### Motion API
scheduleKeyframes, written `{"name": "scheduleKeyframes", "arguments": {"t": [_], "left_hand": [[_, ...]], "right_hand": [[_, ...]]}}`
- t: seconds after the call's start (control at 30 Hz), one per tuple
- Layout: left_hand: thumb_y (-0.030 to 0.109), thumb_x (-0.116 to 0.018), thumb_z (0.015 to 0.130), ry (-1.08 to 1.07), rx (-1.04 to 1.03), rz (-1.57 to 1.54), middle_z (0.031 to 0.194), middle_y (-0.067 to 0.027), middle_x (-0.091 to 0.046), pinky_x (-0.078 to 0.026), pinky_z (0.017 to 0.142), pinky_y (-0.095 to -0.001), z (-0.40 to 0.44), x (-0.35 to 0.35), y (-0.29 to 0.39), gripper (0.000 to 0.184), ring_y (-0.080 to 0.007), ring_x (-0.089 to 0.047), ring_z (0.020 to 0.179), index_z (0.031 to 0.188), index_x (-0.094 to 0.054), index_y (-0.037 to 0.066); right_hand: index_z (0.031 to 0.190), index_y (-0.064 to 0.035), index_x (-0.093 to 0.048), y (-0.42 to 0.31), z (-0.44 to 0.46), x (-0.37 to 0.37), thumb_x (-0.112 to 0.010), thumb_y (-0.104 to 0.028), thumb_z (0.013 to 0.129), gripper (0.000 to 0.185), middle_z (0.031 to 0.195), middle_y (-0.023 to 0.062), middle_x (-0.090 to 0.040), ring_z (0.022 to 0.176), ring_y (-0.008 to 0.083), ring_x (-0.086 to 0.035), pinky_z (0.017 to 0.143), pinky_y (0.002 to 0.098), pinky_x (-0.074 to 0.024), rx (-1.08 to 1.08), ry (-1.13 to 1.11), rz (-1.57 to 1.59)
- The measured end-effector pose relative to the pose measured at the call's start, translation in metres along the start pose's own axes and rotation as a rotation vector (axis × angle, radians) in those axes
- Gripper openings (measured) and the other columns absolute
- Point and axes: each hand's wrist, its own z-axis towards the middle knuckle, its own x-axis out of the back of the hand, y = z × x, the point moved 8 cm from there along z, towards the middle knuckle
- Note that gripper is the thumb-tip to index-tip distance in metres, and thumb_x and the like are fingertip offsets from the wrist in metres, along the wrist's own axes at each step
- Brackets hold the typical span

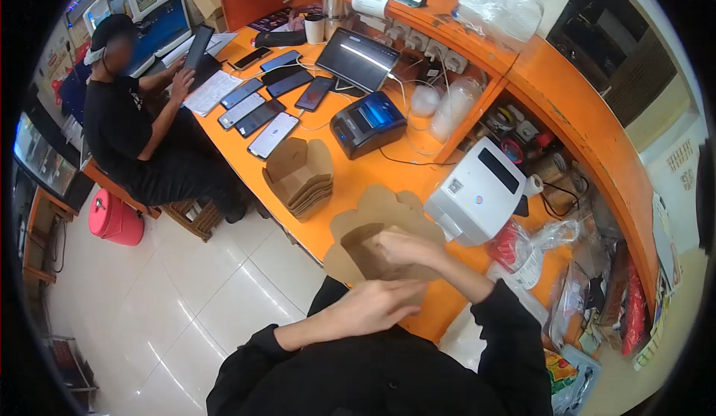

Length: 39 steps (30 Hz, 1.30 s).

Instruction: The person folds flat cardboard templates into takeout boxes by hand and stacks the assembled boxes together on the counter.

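A brown cardboard food box (356,235) stands with its flaps spread at the near edge of the orange counter. Inside its opening is my right hand (409,247), fingers curled and blurred; what they hold, if anything, is hidden. My left hand (377,304) is at the box's near side, fingers extended and slightly apart, with nothing visible in it. Left of the box sits a stack of nested open cardboard boxes (300,180).
Beyond the boxes are a black printer (368,125), a tablet (358,59) and several phones. A white label printer (477,191) stands to the right, near plastic bags (514,250). A seated person (123,114) holds a tablet at the left. A red bin (115,216) is on the floor.
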Motion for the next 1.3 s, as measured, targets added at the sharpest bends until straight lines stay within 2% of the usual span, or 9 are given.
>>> {"name": "scheduleKeyframes", "arguments": {"t": [0.1,0.17,0.2,0.4,0.47,0.7,0.93,1.2,1.3], "left_hand": [[0.002,-0.068,0.073,0.747,-0.181,0.178,0.110,-0.0186,-0.058,-0.046,0.088,-0.0347,-0.038,0.077,-0.012,0.050,-0.0299,-0.059,0.102,0.120,-0.050,0.000],[0.024,-0.079,0.065,1.012,-0.124,0.348,0.140,-0.0181,-0.022,-0.028,0.104,-0.0433,-0.078,0.105,-0.104,0.096,-0.0314,-0.026,0.130,0.137,-0.019,0.002],[0.035,-0.083,0.059,1.076,-0.007,0.365,0.148,-0.0155,-0.004,-0.021,0.108,-0.0458,-0.092,0.125,-0.136,0.117,-0.0311,-0.010,0.137,0.141,-0.006,0.003],[0.040,-0.087,0.048,0.772,0.145,0.335,0.144,-0.0233,-0.004,-0.016,0.110,-0.0417,-0.088,0.145,-0.262,0.139,-0.0331,-0.013,0.134,0.137,0.013,-0.001],[0.036,-0.087,0.047,0.757,0.135,0.063,0.141,-0.0239,-0.012,-0.018,0.109,-0.0413,-0.064,0.143,-0.280,0.137,-0.0335,-0.017,0.132,0.137,0.010,-0.003],[0.024,-0.085,0.047,0.750,-0.072,0.600,0.128,-0.0257,-0.030,-0.030,0.100,-0.0502,-0.018,0.133,-0.151,0.111,-0.0436,-0.031,0.118,0.133,-0.018,0.002],[0.003,-0.073,0.051,0.791,-0.257,0.845,0.128,-0.0225,-0.029,-0.031,0.095,-0.0530,-0.001,0.130,-0.072,0.085,-0.0433,-0.030,0.117,0.127,-0.033,0.007],[-0.003,-0.068,0.047,0.705,-0.324,0.788,0.128,-0.0228,-0.026,-0.029,0.093,-0.0529,0.006,0.106,-0.032,0.087,-0.0430,-0.027,0.117,0.127,-0.035,0.011],[-0.004,-0.066,0.046,0.696,-0.334,0.779,0.128,-0.0239,-0.024,-0.028,0.092,-0.0538,0.008,0.100,-0.020,0.089,-0.0437,-0.026,0.117,0.127,-0.033,0.011]], "right_hand": [[0.131,-0.0023,-0.034,-0.018,0.009,-0.024,-0.053,-0.016,0.081,0.055,0.135,0.0209,-0.037,0.122,0.0351,-0.041,0.098,0.0423,-0.0383,-0.062,-0.318,-0.191],[0.137,-0.0047,-0.023,0.006,0.011,-0.037,-0.056,-0.024,0.081,0.068,0.136,0.0205,-0.036,0.122,0.0349,-0.041,0.098,0.0415,-0.0382,-0.095,-0.174,-0.100],[0.139,-0.0059,-0.019,0.014,0.010,-0.041,-0.059,-0.028,0.080,0.075,0.135,0.0210,-0.036,0.121,0.0351,-0.042,0.098,0.0410,-0.0384,-0.058,-0.108,-0.081],[0.141,-0.0067,-0.016,0.020,-0.022,-0.008,-0.061,-0.033,0.079,0.080,0.136,0.0204,-0.034,0.123,0.0340,-0.039,0.099,0.0403,-0.0361,0.039,0.102,0.079],[0.140,-0.0065,-0.017,0.007,-0.037,0.033,-0.060,-0.033,0.079,0.080,0.137,0.0200,-0.033,0.124,0.0334,-0.038,0.100,0.0402,-0.0351,0.063,0.235,0.196],[0.140,-0.0059,-0.019,-0.042,-0.079,0.150,-0.060,-0.033,0.080,0.077,0.138,0.0186,-0.031,0.126,0.0316,-0.034,0.102,0.0399,-0.0316,0.218,0.533,0.528],[0.138,-0.0053,-0.023,-0.075,-0.099,0.135,-0.059,-0.032,0.082,0.072,0.140,0.0169,-0.028,0.129,0.0301,-0.030,0.104,0.0396,-0.0282,0.214,0.494,0.240],[0.132,-0.0034,-0.036,-0.056,-0.096,0.104,-0.058,-0.034,0.081,0.064,0.135,0.0168,-0.038,0.124,0.0309,-0.037,0.102,0.0366,-0.0311,0.242,0.349,0.538],[0.128,-0.0044,-0.044,-0.042,-0.094,0.091,-0.060,-0.025,0.082,0.053,0.129,0.0118,-0.047,0.115,0.0222,-0.048,0.094,0.0316,-0.0400,0.376,0.456,0.300]]}}
